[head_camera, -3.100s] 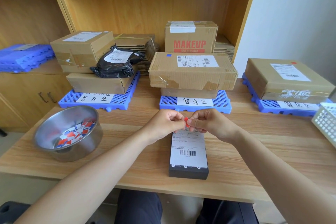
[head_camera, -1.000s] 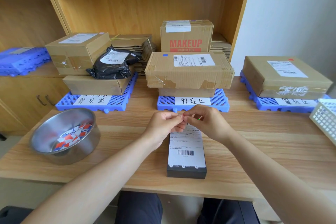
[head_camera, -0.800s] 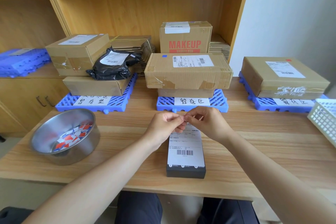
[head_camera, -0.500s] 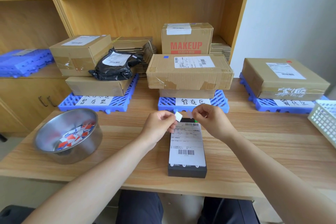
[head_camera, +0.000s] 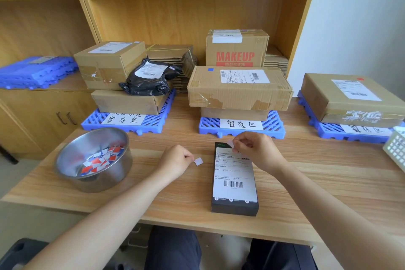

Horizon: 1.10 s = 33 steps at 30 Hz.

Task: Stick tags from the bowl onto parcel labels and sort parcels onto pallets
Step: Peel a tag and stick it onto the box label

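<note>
The hands have drawn apart: the left hand [head_camera: 175,162] has swung out to the left of the black parcel [head_camera: 234,207], while the right hand [head_camera: 257,152] stays over the parcel's far end. The left hand's thumb and forefinger pinch a small white slip [head_camera: 198,161] by its corner, just above the table [head_camera: 306,182]. The right hand's curled fingers pinch a pale tag [head_camera: 230,144] over the top edge of the parcel's label [head_camera: 234,174]. Further left of the left hand sits the steel bowl [head_camera: 72,158] of red, white and blue tags. Beyond both hands, three blue pallets [head_camera: 274,126] carry stacked boxes.
</note>
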Motion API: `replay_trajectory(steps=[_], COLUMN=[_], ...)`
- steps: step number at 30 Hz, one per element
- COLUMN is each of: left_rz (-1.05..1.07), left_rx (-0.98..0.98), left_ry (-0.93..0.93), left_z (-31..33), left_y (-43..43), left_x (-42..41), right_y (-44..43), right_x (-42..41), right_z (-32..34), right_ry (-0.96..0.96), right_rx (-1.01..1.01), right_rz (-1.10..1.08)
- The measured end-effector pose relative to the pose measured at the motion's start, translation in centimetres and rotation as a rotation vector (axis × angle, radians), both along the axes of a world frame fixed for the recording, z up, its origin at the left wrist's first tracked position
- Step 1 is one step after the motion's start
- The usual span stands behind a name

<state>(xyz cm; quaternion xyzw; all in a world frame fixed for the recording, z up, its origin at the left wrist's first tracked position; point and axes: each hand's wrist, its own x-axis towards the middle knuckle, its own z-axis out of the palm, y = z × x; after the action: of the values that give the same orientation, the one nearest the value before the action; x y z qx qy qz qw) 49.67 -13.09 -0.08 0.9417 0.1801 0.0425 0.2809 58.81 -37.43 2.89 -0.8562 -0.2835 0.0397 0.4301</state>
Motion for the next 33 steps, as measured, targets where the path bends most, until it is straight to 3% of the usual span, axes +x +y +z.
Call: replay_trajectory(steps=[3,8,11,15,20,26,30,33], left_rz=[-0.019,-0.029,-0.048,-0.038,-0.025,0.021,0.05,0.061], left_rx=[0.031,-0.081,-0.252,-0.648,-0.72,-0.922,-1.009,-0.981], left_ry=[-0.053,-0.192,-0.231,-0.2,-0.173,-0.054,-0.071,-0.09], left_z=[0.0,1.6,2.8,3.6,3.8,4.0,3.9,3.9], left_y=[0.0,-1.1,-2.5,-4.7,-5.6,-5.7,-6.0,-6.3], left_x=[0.0,0.3,0.5,1.0,1.7,2.0,2.2,2.3], right_y=[0.2,0.1,0.0,0.2,0.3,0.1,0.1,0.0], right_x=[0.0,0.1,-0.2,-0.5,-0.6,-0.4,-0.3,-0.8], right_z=[0.1,0.0,-0.4,-1.0,-0.8,-0.8,-1.1,-0.8], right_ry=[-0.023,-0.136,-0.291,-0.569,-0.743,-0.836,-0.87,-0.745], right_rx=[-0.024,-0.065,-0.046,0.006,0.012,0.019,0.019,0.03], right_rz=[0.013,0.032,0.058,0.059,0.059,0.045,0.039,0.052])
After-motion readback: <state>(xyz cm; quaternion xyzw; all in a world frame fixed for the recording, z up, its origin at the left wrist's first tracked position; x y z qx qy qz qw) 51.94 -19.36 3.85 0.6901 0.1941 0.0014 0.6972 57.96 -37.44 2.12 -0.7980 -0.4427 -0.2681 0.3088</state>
